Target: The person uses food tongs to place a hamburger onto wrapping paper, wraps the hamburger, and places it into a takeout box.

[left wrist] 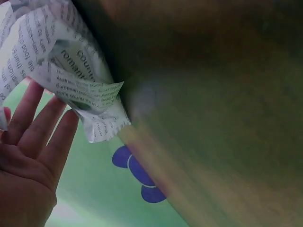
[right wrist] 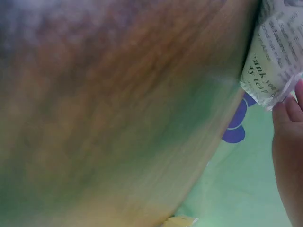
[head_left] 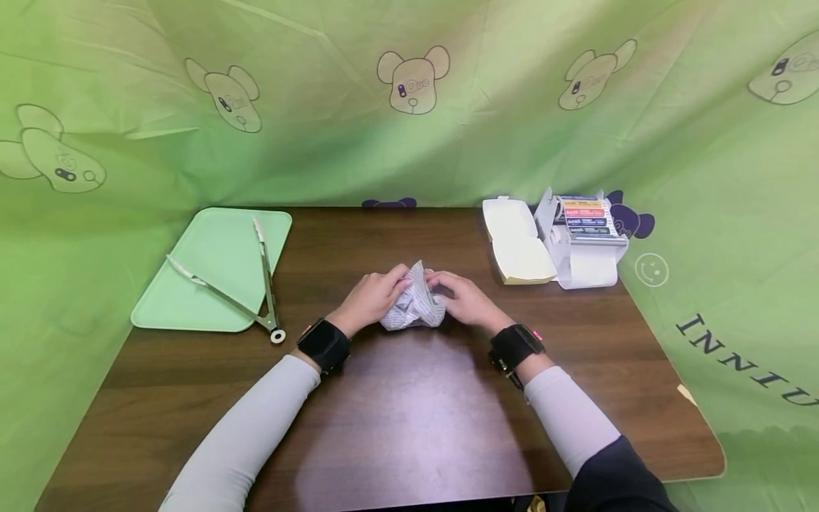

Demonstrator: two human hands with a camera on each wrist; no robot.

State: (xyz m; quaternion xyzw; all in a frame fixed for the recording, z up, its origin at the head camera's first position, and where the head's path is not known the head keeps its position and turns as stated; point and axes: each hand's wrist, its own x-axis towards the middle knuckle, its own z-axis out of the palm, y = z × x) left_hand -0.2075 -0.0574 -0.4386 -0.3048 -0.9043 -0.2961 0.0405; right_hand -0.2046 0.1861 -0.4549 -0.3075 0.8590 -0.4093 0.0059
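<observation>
A crumpled bundle of printed wrapping paper (head_left: 414,302) sits on the table between both hands, with a pointed corner standing up. What lies inside it, if anything, is hidden. My left hand (head_left: 373,299) holds the bundle's left side; in the left wrist view its fingers (left wrist: 33,116) reach behind the printed paper (left wrist: 71,66). On the other side, my right hand (head_left: 470,302) grips the paper's right edge with bent fingers. The right wrist view shows these fingertips (right wrist: 286,109) against the lower edge of the paper (right wrist: 272,61).
At the left, metal tongs (head_left: 267,284) lie spread across a light green tray (head_left: 192,313). An opened white-lined box (head_left: 521,252) stands at the back right, beside a white dispenser (head_left: 585,242) with coloured labels. Green patterned cloth (head_left: 320,142) surrounds the brown table (head_left: 409,412).
</observation>
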